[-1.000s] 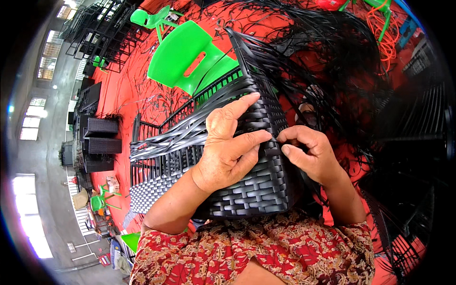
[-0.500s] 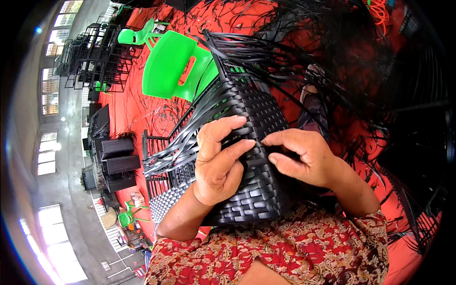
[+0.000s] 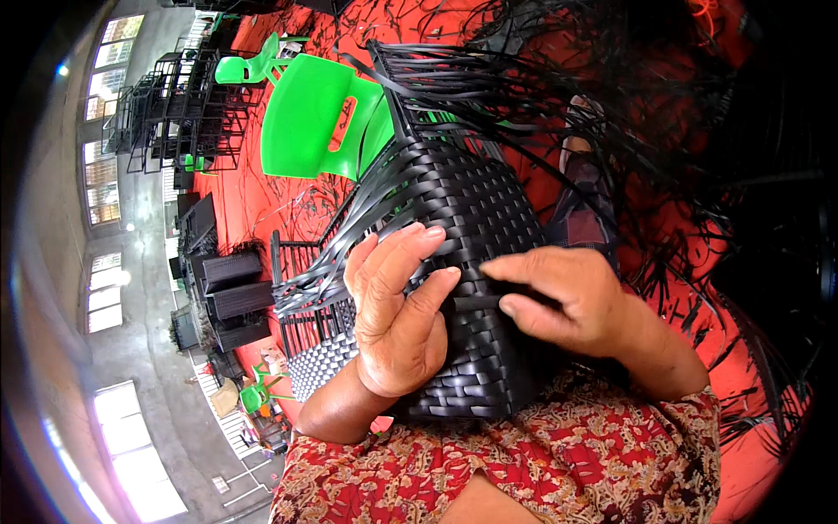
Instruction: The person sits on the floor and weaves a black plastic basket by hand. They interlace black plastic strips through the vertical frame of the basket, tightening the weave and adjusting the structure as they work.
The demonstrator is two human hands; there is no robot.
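Observation:
A black woven strip panel (image 3: pixel 476 358), with a ridge running down it, stands in front of my body. My left hand (image 3: pixel 397 306) hovers over its left face, fingers stretched and thumb apart, with nothing seen in it. On the other side of the ridge is my right hand (image 3: pixel 563 293); its forefinger tip reaches the weave at the ridge and its thumb stays apart from it. A flat black strip (image 3: pixel 478 303) crosses the ridge between the two hands. Loose black strips (image 3: pixel 371 214) fan out from the weave's left side, and more hang off its far end.
A green plastic chair (image 3: pixel 301 122) stands beyond the weave to the left. Cut black strips (image 3: pixel 663 210) litter the red floor (image 3: pixel 240 210). Black frames (image 3: pixel 175 105) and dark woven furniture (image 3: pixel 236 284) stand farther left. A foot in a shoe (image 3: pixel 580 131) is at the right.
My left hand has lifted its fingers up and slightly left, away from the ridge. The right hand has shifted slightly, and more of the crossing strip shows between the hands. The view has turned a little.

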